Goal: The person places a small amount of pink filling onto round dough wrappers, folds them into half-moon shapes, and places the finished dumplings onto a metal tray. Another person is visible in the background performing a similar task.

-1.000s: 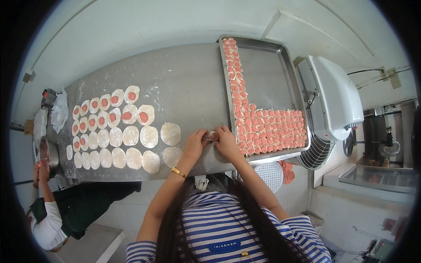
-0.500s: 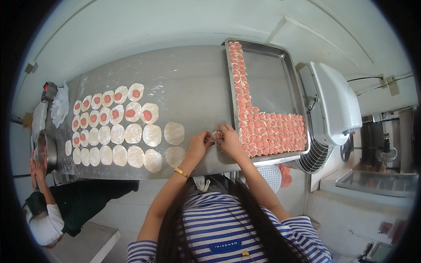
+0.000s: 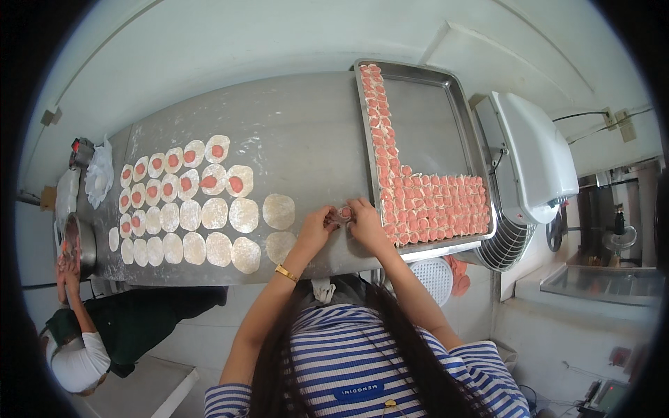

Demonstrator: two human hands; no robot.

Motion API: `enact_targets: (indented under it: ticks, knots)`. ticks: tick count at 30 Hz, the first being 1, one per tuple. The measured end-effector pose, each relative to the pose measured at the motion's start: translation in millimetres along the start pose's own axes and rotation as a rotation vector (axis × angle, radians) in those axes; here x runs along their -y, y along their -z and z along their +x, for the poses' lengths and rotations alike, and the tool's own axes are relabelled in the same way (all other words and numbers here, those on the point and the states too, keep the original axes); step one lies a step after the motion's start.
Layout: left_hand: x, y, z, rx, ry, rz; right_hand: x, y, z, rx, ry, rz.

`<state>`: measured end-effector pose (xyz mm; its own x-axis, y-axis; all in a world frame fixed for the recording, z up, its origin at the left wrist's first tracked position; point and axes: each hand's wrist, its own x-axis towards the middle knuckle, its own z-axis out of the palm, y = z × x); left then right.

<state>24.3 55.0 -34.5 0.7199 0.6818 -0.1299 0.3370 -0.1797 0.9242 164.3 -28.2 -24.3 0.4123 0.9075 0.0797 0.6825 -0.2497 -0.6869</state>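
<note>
Pinching one small dumpling (image 3: 345,214) between them, the two hands meet over the front part of the steel table (image 3: 300,139). The left hand (image 3: 316,226) has its fingers bent against the dumpling's left side; the right hand (image 3: 367,223) closes on it from the right, forefinger curled around the far edge. So the dumpling sits in the narrow gap between the fingertips, its pink filling showing in the middle of the gathered dough. Whether it touches the table or is held just above it, I cannot tell.

Just right of the right hand is the tray (image 3: 428,118), its near part packed with rows of pink-topped dumplings (image 3: 432,209) and a narrow strip of them running up its left side. To the left of the left hand, two bare wrappers (image 3: 279,211) lie nearest, one behind the other. Beyond them, more wrappers stand in four rows, those of the two far rows bearing dabs of filling (image 3: 217,151). A gold watch (image 3: 286,273) circles the left wrist. At the table's far left end, well apart, a co-worker's hands (image 3: 68,270) are at a metal bowl (image 3: 87,244).
</note>
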Motion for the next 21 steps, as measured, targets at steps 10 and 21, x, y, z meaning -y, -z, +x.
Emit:
enact_targets:
  ticks: [10, 21]
  knots:
    - [-4, -2, -6, -0.070, -0.007, 0.060, 5, 0, 3, 0.107, 0.078, 0.073]
    - [2, -2, -13, -0.081, -0.001, -0.026, 8, -5, 0, 0.135, 0.087, 0.001]
